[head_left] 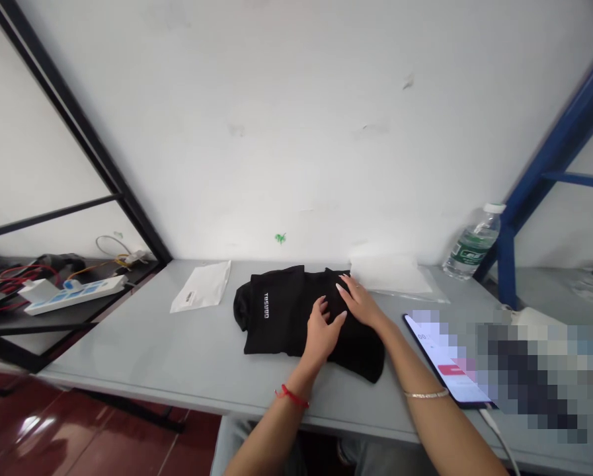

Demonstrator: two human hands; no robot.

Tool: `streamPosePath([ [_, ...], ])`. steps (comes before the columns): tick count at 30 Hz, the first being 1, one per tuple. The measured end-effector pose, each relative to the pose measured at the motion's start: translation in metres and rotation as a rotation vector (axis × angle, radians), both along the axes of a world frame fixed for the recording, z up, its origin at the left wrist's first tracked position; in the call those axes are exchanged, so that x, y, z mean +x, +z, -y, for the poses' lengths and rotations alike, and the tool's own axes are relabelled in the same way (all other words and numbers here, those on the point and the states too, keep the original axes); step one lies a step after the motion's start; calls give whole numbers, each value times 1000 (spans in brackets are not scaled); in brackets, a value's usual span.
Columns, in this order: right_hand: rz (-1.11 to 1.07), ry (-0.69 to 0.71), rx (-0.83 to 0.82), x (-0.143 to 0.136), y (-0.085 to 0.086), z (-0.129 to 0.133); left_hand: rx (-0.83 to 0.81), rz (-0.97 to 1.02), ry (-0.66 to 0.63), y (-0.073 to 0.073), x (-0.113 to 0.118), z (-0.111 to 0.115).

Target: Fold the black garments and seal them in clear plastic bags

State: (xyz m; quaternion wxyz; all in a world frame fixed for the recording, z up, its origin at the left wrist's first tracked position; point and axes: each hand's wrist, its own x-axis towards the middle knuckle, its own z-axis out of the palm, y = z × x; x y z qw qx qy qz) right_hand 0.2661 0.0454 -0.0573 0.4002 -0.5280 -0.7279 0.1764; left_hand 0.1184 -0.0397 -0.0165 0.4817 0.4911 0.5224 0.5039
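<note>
A folded black garment [281, 311] with small white lettering lies on the grey table [152, 357]. My left hand [322, 332] rests flat on its right half, fingers spread, a red string at the wrist. My right hand [358, 301] lies palm down on the cloth just beyond it, fingers pointing left, a thin bracelet on the forearm. Neither hand grips anything.
A white flat pouch [203, 286] lies left of the garment, a clear plastic bag [395, 274] behind it by the wall. A water bottle [472, 242] stands at back right beside a blue frame [549, 165]. A phone [445, 360] lies right; a power strip [75, 294] sits far left.
</note>
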Motion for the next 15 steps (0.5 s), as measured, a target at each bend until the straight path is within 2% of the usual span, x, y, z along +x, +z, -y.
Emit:
streamPosePath([
  [2, -29, -6, 13, -2, 1, 2, -169, 145, -26, 4, 1, 0],
  [5, -44, -4, 18, -3, 5, 6, -297, 214, -138, 10, 4, -3],
  [7, -50, -2, 31, -4, 10, 8, -299, 219, -161, 13, 6, -6],
  [12, -81, -12, 144, -7, 38, 23, -190, 308, -79, 23, 1, -18],
  [15, -8, 114, 244, -13, 56, 38, -139, 384, -31, 37, -15, -27],
])
